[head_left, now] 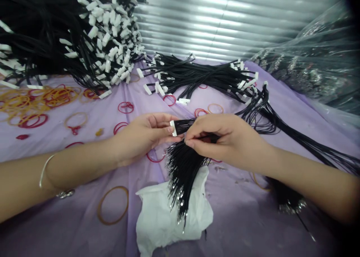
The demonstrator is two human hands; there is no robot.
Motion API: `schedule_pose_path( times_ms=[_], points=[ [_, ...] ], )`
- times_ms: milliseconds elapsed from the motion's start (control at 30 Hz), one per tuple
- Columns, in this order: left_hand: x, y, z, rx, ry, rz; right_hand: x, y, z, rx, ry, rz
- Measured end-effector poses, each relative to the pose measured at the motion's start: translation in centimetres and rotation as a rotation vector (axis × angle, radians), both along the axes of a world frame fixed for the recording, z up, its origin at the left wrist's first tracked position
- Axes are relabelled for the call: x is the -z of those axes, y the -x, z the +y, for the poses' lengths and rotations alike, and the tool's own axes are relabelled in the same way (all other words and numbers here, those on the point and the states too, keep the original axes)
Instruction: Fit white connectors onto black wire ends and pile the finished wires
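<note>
My left hand [152,133] pinches a small white plastic connector [173,128] between thumb and fingers. A row of thin black wires [184,126] runs from the connector toward the right. My right hand [225,137] is closed close beside it, thumb and forefinger pinched together near the connector's edge; a thin black wire seems to be in that pinch, though its tip is hard to make out. Below both hands a bundle of loose black wires [185,174] with shiny metal terminals fans out over a crumpled white cloth or paper [174,215].
A big heap of black cables with white connectors [109,36] fills the back left. More finished cables [197,75] lie behind my hands. Yellow and red rubber bands [56,97] scatter over the purple cloth [84,227]. Clear plastic [315,69] covers terminal-ended wires at right.
</note>
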State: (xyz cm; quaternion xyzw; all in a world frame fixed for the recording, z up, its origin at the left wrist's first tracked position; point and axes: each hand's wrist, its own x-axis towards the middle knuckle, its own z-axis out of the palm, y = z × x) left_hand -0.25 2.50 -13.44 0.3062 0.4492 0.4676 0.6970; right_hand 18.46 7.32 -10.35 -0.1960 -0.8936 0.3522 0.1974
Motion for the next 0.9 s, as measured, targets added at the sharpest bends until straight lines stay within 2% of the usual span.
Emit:
schedule_pose_path(
  times_ms=[233,367,600,900],
  points=[
    [0.33,0.20,-0.20,0.048,-0.034,0.080,-0.44,-0.30,0.51,0.245,-0.251,-0.074],
    [0.52,0.25,-0.24,0.075,-0.057,0.074,-0.17,-0.18,0.60,0.258,-0.344,-0.117],
    [0.31,0.10,-0.13,0.062,-0.047,0.089,0.00,-0.16,0.47,0.269,-0.377,-0.152],
    [0.36,0.18,-0.16,0.049,-0.034,0.097,0.11,-0.04,0.60,0.225,-0.299,-0.150]
  ],
)
